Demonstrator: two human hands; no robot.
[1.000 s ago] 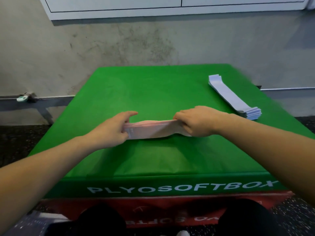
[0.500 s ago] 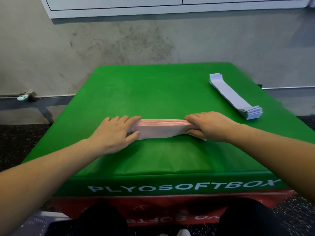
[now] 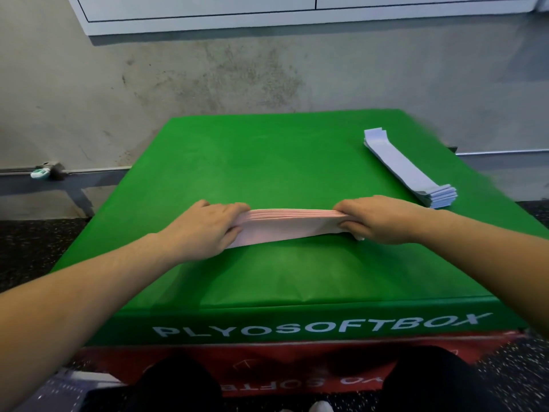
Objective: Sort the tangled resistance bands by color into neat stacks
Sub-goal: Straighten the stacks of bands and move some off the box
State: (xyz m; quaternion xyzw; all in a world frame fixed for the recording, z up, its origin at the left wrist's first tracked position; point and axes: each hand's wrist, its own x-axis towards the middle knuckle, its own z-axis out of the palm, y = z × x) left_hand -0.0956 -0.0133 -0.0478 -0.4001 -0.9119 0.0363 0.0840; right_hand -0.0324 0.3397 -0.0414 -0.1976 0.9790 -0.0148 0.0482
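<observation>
1. A green plyo box (image 3: 267, 162) carries everything; its front wall bears the white lettering "PLYOSOFTBOX" (image 3: 320, 325), and it sits on top of a red box (image 3: 297, 367).
2. The stack of pink bands (image 3: 285, 226) lies across the middle of the green top, running left to right, closer to the front edge than to the back edge.
3. The left hand (image 3: 205, 230) grips the left end of the pink stack: its fingers (image 3: 234, 208) curl over the top of that end and the thumb (image 3: 233, 233) presses in from the near side.
4. The right hand (image 3: 377, 218) grips the right end the same way, fingers folded over the top edge and thumb tucked against the near side, so the bands are pinched together between the two hands.
5. The top edges of the pink bands show as thin, aligned layers between the hands; the near face of the stack slopes down to the green surface.
6. A stack of pale lilac bands (image 3: 407, 168) lies near the right edge of the top, angled from the back right corner toward the front, well apart from the pink stack. Its near end shows the layered ends slightly stepped.
7. Behind the box stands a stained grey wall (image 3: 208, 78) with a white cabinet (image 3: 267, 13) above it.
8. Dark speckled flooring (image 3: 26, 242) shows on either side of the box.
</observation>
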